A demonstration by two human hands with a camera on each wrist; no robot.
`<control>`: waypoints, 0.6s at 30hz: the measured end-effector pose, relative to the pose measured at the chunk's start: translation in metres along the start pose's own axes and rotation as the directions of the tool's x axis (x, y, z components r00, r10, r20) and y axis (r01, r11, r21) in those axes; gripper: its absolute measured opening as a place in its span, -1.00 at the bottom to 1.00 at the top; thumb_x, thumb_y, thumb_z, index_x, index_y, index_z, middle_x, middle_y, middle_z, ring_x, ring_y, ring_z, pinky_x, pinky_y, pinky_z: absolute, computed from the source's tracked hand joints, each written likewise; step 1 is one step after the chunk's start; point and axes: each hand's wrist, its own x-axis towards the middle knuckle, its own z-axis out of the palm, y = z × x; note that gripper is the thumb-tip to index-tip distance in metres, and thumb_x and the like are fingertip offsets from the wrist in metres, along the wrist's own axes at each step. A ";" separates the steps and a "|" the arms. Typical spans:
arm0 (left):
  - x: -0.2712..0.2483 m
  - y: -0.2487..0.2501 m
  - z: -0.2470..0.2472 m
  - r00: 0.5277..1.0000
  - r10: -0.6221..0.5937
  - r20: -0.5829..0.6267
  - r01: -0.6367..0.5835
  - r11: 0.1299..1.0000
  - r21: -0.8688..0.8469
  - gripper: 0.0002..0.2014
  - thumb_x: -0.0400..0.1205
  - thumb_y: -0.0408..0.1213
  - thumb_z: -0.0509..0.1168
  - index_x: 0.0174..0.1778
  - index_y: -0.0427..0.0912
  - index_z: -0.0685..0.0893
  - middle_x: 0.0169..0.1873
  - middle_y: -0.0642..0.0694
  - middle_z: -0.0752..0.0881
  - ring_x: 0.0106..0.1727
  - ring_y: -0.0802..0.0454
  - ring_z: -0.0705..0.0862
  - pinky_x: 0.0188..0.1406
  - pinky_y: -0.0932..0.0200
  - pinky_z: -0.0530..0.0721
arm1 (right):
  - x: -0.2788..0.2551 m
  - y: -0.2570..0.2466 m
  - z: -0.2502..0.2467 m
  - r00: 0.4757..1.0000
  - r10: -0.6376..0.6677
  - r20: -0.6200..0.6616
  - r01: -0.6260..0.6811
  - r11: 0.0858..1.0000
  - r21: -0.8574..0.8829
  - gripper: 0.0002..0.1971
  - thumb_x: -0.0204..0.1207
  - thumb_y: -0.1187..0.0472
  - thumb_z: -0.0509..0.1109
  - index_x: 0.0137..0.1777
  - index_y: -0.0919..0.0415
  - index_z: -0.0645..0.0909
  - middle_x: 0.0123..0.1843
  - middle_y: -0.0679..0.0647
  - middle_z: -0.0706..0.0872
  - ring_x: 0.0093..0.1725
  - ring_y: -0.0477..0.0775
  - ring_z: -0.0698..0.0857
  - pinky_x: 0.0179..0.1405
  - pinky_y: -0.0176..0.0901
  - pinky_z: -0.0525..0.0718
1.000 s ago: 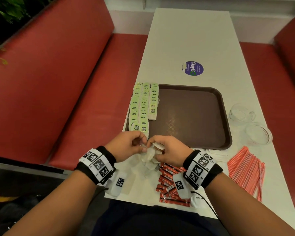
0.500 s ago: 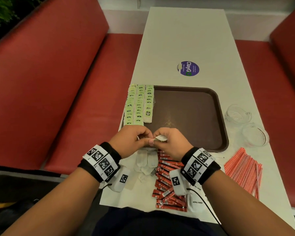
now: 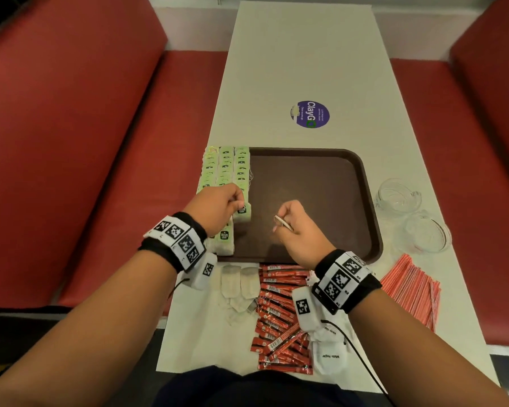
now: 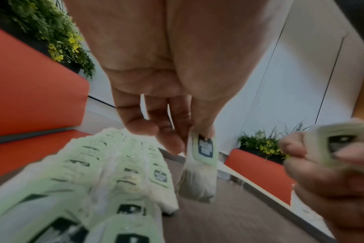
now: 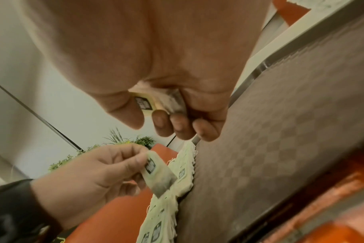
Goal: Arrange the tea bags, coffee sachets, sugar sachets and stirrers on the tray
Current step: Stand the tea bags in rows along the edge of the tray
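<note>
Several green-tagged tea bags [image 3: 227,168] lie in three rows along the left side of the brown tray [image 3: 321,171]. My left hand [image 3: 237,204] pinches one tea bag [image 3: 244,215] by its tag; it hangs [image 4: 199,167] just above the near end of the right row. Over the tray's middle, my right hand [image 3: 285,218] holds another tea bag [image 5: 156,102] in curled fingers. On the table before the tray lie loose tea bags [image 3: 238,286], red coffee sachets [image 3: 279,312], white sugar sachets [image 3: 329,353] and red striped stirrers [image 3: 412,286].
Two glass bowls [image 3: 398,195] [image 3: 426,233] stand on the white table right of the tray. A purple sticker [image 3: 310,114] lies beyond it. Red benches [image 3: 100,142] flank the table on both sides.
Both hands rose from the pile at the table's near edge, parted and moved forward over the tray, each carrying a tea bag. The left one went to the rows.
</note>
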 end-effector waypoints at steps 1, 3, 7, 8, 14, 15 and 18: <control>0.009 -0.002 0.001 0.999 -0.018 0.045 0.016 0.999 0.041 -0.91 0.74 -0.15 0.27 -0.04 -0.02 0.63 -0.31 0.12 0.67 -0.31 0.13 0.60 -0.35 0.21 0.47 | 0.000 -0.001 -0.002 1.000 0.015 -0.010 -0.015 1.000 0.013 -0.87 0.68 0.29 0.24 0.03 0.10 0.33 -0.27 0.17 0.52 -0.38 -0.04 0.42 -0.30 0.01 0.45; 0.025 -0.008 0.004 0.990 -0.059 0.126 0.047 0.994 0.097 -0.90 0.74 -0.15 0.27 -0.02 -0.04 0.66 -0.19 0.06 0.72 -0.17 0.06 0.66 -0.23 0.16 0.55 | -0.001 -0.002 -0.005 0.999 0.029 -0.020 -0.029 0.999 0.026 -0.88 0.70 0.24 0.20 -0.05 0.09 0.33 -0.26 0.10 0.47 -0.33 0.01 0.41 -0.29 0.03 0.45; 0.049 -0.018 0.010 0.987 -0.128 0.095 0.118 0.988 0.101 -0.93 0.69 -0.17 0.34 -0.05 -0.05 0.71 -0.13 0.00 0.76 -0.10 0.01 0.71 -0.04 0.06 0.68 | -0.001 -0.001 -0.008 0.998 0.060 0.022 -0.060 0.998 -0.006 -0.92 0.54 0.10 0.21 -0.11 0.09 0.48 -0.25 0.04 0.57 -0.30 0.00 0.50 -0.25 0.02 0.50; 0.053 -0.018 0.009 0.986 -0.145 0.080 0.137 0.986 0.100 -0.94 0.68 -0.18 0.35 -0.06 -0.05 0.72 -0.13 0.01 0.76 -0.08 0.00 0.71 -0.02 0.04 0.70 | -0.001 0.001 -0.008 0.997 0.068 0.025 -0.068 0.998 -0.008 -0.91 0.55 0.12 0.24 -0.09 0.11 0.51 -0.26 0.03 0.58 -0.30 -0.01 0.52 -0.25 0.01 0.50; 0.060 -0.010 0.015 0.979 -0.203 0.020 0.190 0.946 0.261 -0.82 0.65 0.01 0.33 -0.03 -0.01 0.58 -0.14 -0.01 0.70 -0.09 -0.05 0.65 -0.17 0.06 0.59 | 0.001 0.005 -0.009 0.997 0.072 0.042 -0.070 0.997 -0.038 -0.93 0.73 0.12 0.30 -0.01 -0.02 0.55 -0.28 0.00 0.76 -0.35 -0.12 0.73 -0.27 -0.09 0.67; 0.059 -0.007 0.018 0.978 -0.207 0.028 0.190 0.940 0.284 -0.76 0.64 0.07 0.33 -0.02 -0.03 0.56 -0.16 -0.02 0.68 -0.11 -0.06 0.65 -0.17 0.05 0.61 | 0.002 0.005 -0.009 0.996 0.072 0.047 -0.071 0.997 -0.018 -0.95 0.73 0.12 0.30 0.01 0.00 0.55 -0.23 0.05 0.79 -0.32 -0.02 0.79 -0.28 -0.05 0.69; 0.061 -0.002 0.027 0.974 -0.215 0.072 0.173 0.910 0.377 -0.62 0.61 0.15 0.35 0.08 -0.09 0.55 -0.07 -0.08 0.68 -0.06 -0.12 0.67 -0.08 -0.01 0.68 | 0.003 0.002 -0.007 0.995 0.077 0.062 -0.079 0.996 0.040 -0.94 0.74 0.15 0.31 0.01 0.04 0.53 -0.11 0.08 0.80 -0.34 0.16 0.83 -0.41 -0.19 0.62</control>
